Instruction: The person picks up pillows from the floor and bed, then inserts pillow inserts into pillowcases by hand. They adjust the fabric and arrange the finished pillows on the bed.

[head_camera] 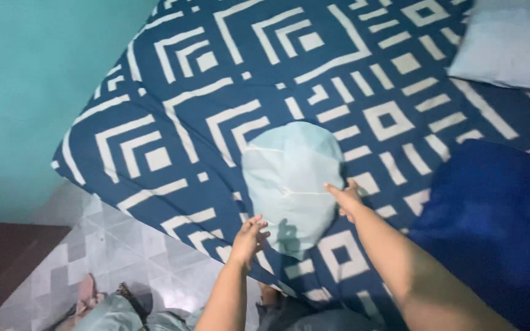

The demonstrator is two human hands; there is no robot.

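Two bare hands reach out below me toward a pale blue round cushion (289,181) lying near the middle of the bed (191,116), on a navy sheet with white square patterns. My right hand (346,197) is pressed flat against the cushion's edge at about four o'clock, fingers extended and close together. My left hand (248,238) sits at seven o'clock of it, fingers loosely spread, just touching or barely short of the rim; I cannot tell which. A dark blue pillow (492,214) lies at three o'clock, a light grey pillow (510,49) at one o'clock.
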